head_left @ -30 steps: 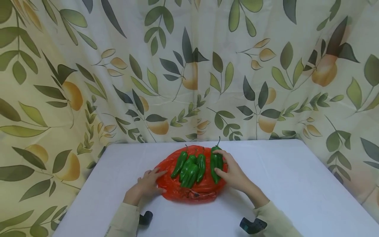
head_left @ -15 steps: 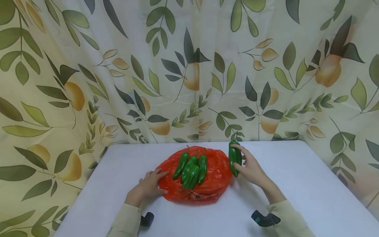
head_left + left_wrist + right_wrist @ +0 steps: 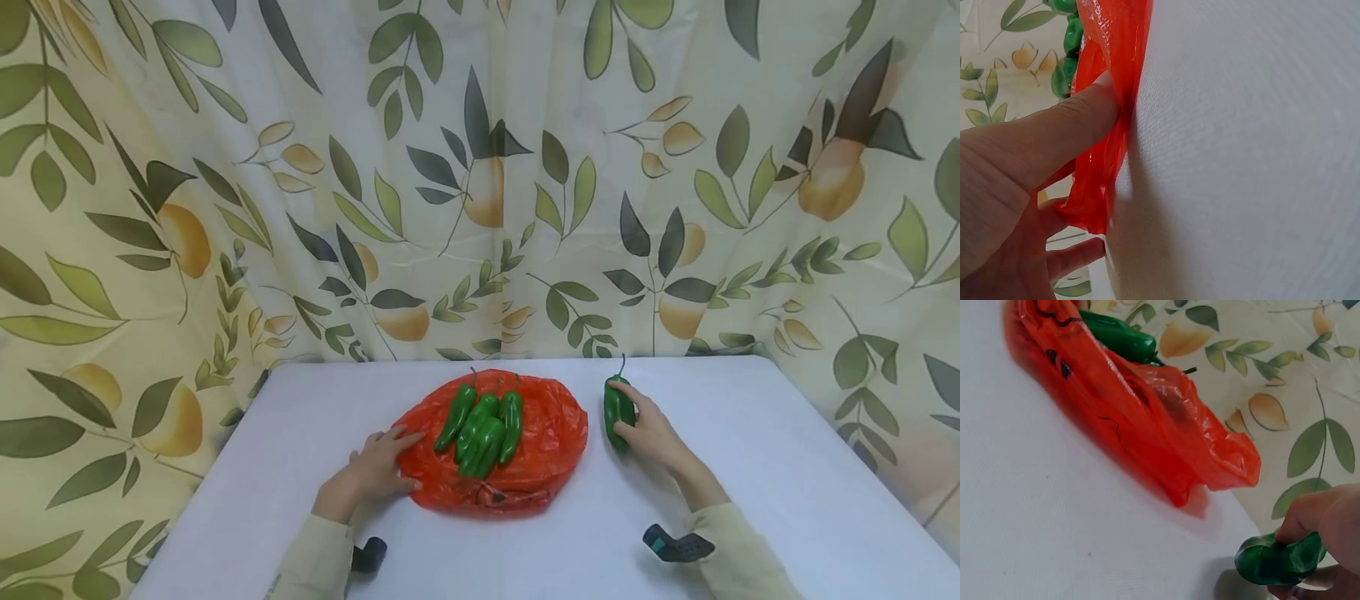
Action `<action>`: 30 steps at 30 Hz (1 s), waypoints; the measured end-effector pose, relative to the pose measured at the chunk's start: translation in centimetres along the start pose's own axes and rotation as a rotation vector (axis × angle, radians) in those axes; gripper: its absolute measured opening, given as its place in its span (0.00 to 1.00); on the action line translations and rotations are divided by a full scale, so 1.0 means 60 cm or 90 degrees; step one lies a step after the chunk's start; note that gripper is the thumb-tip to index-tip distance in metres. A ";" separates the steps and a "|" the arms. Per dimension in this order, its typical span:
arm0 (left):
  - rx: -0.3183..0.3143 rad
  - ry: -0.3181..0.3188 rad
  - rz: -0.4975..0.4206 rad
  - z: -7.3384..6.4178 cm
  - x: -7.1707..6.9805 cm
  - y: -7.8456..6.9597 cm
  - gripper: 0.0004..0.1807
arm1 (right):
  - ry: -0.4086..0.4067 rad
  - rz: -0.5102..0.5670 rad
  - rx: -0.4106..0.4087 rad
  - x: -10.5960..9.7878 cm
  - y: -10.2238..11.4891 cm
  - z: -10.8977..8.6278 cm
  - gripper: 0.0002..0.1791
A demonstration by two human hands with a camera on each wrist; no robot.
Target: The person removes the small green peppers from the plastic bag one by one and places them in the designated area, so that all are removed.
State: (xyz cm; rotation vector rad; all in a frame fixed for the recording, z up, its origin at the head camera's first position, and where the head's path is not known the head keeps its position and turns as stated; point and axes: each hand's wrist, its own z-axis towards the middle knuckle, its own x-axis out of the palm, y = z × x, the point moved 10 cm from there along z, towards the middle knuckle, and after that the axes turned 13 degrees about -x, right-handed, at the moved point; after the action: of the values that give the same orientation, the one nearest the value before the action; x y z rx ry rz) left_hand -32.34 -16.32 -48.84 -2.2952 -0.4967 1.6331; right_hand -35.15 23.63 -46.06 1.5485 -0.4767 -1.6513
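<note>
A long green pepper (image 3: pixel 618 410) stands out to the right of the red plastic bag (image 3: pixel 551 425), its thin stem pointing away. My right hand (image 3: pixel 660 432) grips it between thumb and fingers; in the right wrist view the pepper (image 3: pixel 1279 559) is seen from its end, close over the white surface. Several more green peppers (image 3: pixel 480 433) lie side by side on the spread bag. At the bag's left edge, my left hand (image 3: pixel 371 468) rests with fingers spread. In the left wrist view its straight thumb (image 3: pixel 1075 119) touches the red plastic (image 3: pixel 1100 181).
A white-covered table (image 3: pixel 750 483) lies under everything. Behind it hangs a curtain (image 3: pixel 480 275) printed with leaves and fruit. Dark wrist devices show at the left cuff (image 3: pixel 369 554) and the right cuff (image 3: pixel 678 546).
My right hand has carried the green pepper off the bag to the right, then lowered it toward the table. My left hand has stayed at the bag's edge.
</note>
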 end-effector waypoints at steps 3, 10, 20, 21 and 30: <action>-0.003 0.002 0.001 -0.001 0.002 0.002 0.43 | 0.018 -0.009 0.003 0.010 -0.007 -0.002 0.39; -0.007 0.004 0.004 -0.002 0.004 0.002 0.43 | 0.034 -0.010 -0.008 0.021 -0.013 -0.005 0.38; -0.001 0.002 0.003 -0.004 0.003 0.002 0.43 | 0.031 -0.042 0.013 0.021 -0.027 -0.006 0.37; 0.001 0.002 0.003 -0.005 0.002 0.002 0.43 | 0.031 -0.042 0.013 0.021 -0.027 -0.006 0.37; 0.007 -0.001 0.004 0.001 -0.002 -0.002 0.42 | 0.022 -0.039 0.007 0.017 -0.031 -0.002 0.33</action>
State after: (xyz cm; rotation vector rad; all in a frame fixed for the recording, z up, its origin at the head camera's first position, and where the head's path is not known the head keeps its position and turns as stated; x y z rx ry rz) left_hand -32.47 -16.26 -48.71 -2.2904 -0.4799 1.6376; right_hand -35.53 24.01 -48.10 1.6115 -0.4239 -1.6669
